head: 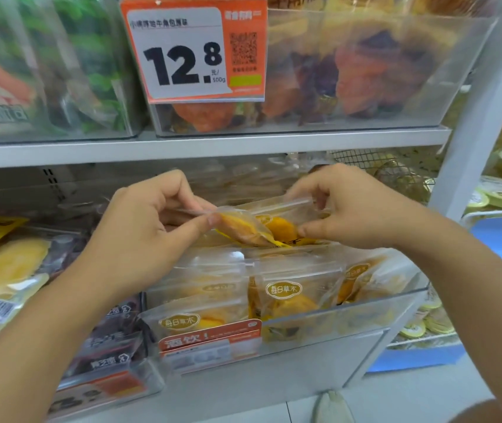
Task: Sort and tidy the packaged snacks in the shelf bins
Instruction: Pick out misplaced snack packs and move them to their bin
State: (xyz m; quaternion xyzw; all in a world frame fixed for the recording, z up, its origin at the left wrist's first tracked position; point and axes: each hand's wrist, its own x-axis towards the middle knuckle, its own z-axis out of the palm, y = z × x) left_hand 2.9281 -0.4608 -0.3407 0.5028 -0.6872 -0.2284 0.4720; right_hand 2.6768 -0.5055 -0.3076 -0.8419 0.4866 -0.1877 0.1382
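clear plastic snack pouch (262, 227) of orange fruit, pinched at each end by my left hand (152, 221) and right hand (350, 209); the orange price tag (194, 50) above reads "12.8", per 500g.

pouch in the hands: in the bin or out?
Out. Both hands, left hand and right hand, pinch the pouch above the upright pouches in the clear bin.

I have both bare forearms reaching up and inward from the lower corners; my left hand (149, 221) is curled, thumb and forefinger pinched together at its right edge; my right hand (350, 209) mirrors it, thumb low, 4 fingers bent above, wrist level, pinching toward the left one.
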